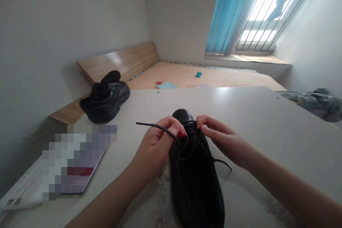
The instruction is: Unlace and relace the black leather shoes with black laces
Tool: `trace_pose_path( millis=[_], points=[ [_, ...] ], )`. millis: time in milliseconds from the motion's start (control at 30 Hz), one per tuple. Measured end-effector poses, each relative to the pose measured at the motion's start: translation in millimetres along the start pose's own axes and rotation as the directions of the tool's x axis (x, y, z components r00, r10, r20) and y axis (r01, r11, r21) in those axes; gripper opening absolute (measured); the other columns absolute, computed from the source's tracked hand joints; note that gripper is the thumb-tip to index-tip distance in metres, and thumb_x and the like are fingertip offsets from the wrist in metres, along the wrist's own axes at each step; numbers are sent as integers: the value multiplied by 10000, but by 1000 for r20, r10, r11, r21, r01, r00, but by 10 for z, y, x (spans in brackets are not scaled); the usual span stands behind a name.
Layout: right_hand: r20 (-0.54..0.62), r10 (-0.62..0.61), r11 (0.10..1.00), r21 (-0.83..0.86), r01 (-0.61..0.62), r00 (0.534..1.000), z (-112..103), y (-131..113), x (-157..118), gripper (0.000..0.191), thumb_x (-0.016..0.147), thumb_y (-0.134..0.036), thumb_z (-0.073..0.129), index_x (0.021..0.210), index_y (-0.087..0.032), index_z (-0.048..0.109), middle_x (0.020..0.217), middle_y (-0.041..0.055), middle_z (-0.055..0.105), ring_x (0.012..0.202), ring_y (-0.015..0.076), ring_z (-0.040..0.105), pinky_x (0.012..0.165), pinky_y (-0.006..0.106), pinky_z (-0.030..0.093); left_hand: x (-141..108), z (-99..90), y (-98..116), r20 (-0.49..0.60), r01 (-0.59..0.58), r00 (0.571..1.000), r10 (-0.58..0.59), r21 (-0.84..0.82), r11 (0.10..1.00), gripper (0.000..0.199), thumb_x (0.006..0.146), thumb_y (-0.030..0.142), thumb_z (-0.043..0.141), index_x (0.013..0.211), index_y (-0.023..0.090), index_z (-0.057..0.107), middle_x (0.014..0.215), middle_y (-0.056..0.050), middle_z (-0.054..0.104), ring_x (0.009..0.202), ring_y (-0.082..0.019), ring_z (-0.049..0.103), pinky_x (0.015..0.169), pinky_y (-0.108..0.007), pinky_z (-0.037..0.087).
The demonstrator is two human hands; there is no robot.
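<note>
A black lace-up shoe [196, 185] lies on the white table with its toe pointing away from me and its opening towards me. My left hand [161, 140] is closed at the left side of the lacing, pinching the black shoelace [153, 125], whose free end sticks out to the left. On the right side of the lacing, my right hand [221, 133] pinches the lace between thumb and fingers. Another lace end hangs over the shoe's right edge onto the table. A loop of lace droops over the shoe's opening.
A second black shoe [105, 101] stands at the table's back left. Nearer on the left lies a partly pixelated flat device [88, 181] beside white paper [24, 188]. Beyond the white table [240, 114] is a bed surface [227, 78] with small items; crumpled cloth [317, 103] lies at right.
</note>
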State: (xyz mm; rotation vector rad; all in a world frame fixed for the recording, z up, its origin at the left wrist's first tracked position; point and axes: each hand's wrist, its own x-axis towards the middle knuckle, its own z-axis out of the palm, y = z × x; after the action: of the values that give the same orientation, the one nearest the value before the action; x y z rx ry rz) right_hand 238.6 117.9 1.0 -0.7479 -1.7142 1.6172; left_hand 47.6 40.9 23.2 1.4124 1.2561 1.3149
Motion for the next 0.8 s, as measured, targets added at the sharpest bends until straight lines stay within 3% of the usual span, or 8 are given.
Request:
trace_pose_path(
  millis=[67, 167, 333, 433, 567, 700, 800],
  points=[
    [-6, 10, 997, 72, -9, 1000, 11, 24, -6, 209, 889, -441, 649, 848, -241, 604, 944, 0, 505, 948, 167, 452, 856, 288, 359, 11, 44, -89, -40, -81, 995, 95, 276, 958, 137, 893, 256, 533, 940, 217, 656, 954, -33, 654, 937, -216, 589, 887, -380, 454],
    [-28, 28, 989, 146, -24, 999, 34, 50, -13, 214, 883, -445, 667, 843, -243, 611, 925, -10, 498, 929, 153, 444, 844, 269, 356, 21, 70, -180, 39, -205, 977, 208, 424, 882, 215, 901, 247, 520, 1048, 219, 674, 1102, -58, 612, 1103, -240, 531, 1009, -414, 394],
    [-89, 13, 988, 154, 1, 996, 72, 61, -29, 211, 885, -437, 677, 831, -244, 610, 858, -21, 466, 841, 132, 418, 779, 242, 357, 30, 53, -219, 99, -236, 972, 215, 403, 884, 240, 917, 273, 501, 1070, 206, 672, 1110, -72, 582, 1119, -250, 516, 1031, -434, 380],
    [-147, -98, 993, 49, 106, 984, 91, 25, -40, 220, 888, -434, 675, 800, -243, 610, 898, -9, 482, 887, 142, 442, 785, 242, 376, 26, 34, -227, 129, -236, 971, 200, 416, 878, 271, 911, 294, 525, 1130, 212, 662, 1150, -74, 563, 1144, -258, 495, 1048, -441, 367],
    [-111, -163, 985, -68, 156, 980, 102, -64, -64, 287, 915, -479, 622, 776, -230, 646, 965, 17, 512, 963, 161, 473, 835, 256, 398, 25, 20, -236, 174, -256, 965, 198, 435, 863, 266, 895, 286, 548, 1132, 213, 644, 1164, -69, 553, 1149, -258, 485, 1053, -440, 358],
    [-92, -30, 987, 157, 44, 995, 63, -132, -67, 286, 883, -510, 654, 807, -240, 711, 921, 11, 550, 922, 149, 508, 840, 249, 425, 26, 25, -223, 160, -245, 968, 194, 423, 872, 205, 886, 262, 536, 1060, 218, 635, 1125, -56, 564, 1124, -249, 491, 1032, -428, 363],
    [-117, 88, 922, 385, -37, 989, -19, -183, -38, 267, 810, -487, 733, 747, -228, 711, 877, 13, 575, 922, 155, 549, 846, 261, 480, 31, 26, -217, 152, -235, 970, 188, 416, 878, 182, 877, 261, 535, 1032, 218, 620, 1114, -54, 569, 1113, -247, 493, 1018, -422, 362]
  ],
)
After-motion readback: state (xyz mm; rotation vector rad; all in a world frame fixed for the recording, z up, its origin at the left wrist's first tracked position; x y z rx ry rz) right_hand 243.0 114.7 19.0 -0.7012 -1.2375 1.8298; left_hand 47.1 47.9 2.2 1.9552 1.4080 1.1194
